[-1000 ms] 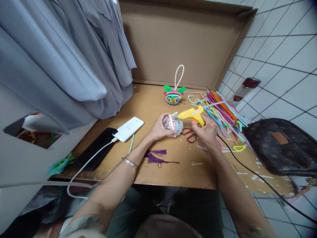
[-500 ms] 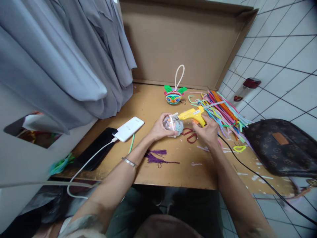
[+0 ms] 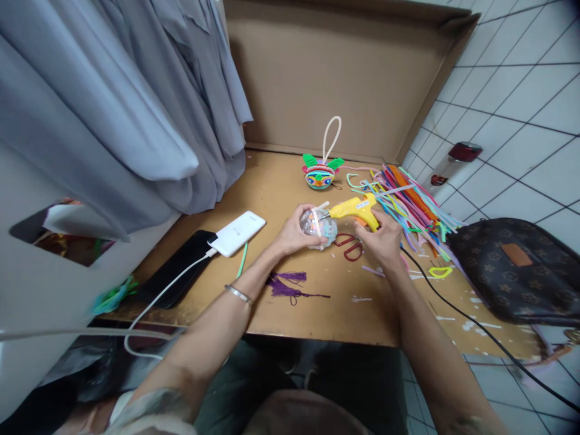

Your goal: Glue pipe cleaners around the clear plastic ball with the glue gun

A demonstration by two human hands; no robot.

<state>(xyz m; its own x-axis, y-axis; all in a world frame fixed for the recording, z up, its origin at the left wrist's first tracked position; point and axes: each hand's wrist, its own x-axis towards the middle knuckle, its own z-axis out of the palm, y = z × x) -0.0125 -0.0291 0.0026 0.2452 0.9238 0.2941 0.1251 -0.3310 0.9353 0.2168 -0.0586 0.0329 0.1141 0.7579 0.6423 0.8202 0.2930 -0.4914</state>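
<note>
My left hand (image 3: 293, 232) is closed around a small rounded craft piece (image 3: 327, 231), greyish and multicoloured with a pale strip across it; its exact kind is unclear. A yellow hot glue gun (image 3: 351, 208) sits in my right hand (image 3: 380, 235), fingers wrapped round its handle. The gun's metal nozzle points left and meets the craft piece near the pale strip; whether glue is coming out cannot be seen. Red-handled scissors (image 3: 351, 249) lie on the table between my hands, their blades hidden. Below my left hand rest purple tassels (image 3: 289, 285).
A colourful animal-head ornament (image 3: 319, 175) with a white loop stands behind. Coloured pipe cleaners (image 3: 410, 196) are heaped at right, near a brown bag (image 3: 521, 272). The gun's black cord (image 3: 448, 308) trails right. A white power bank (image 3: 240, 232) overlaps a black phone (image 3: 185, 272).
The nozzle has shifted slightly down and inward on the craft piece, whose pale strip shows a little differently. Both hands keep their holds. The whole view has shifted slightly.
</note>
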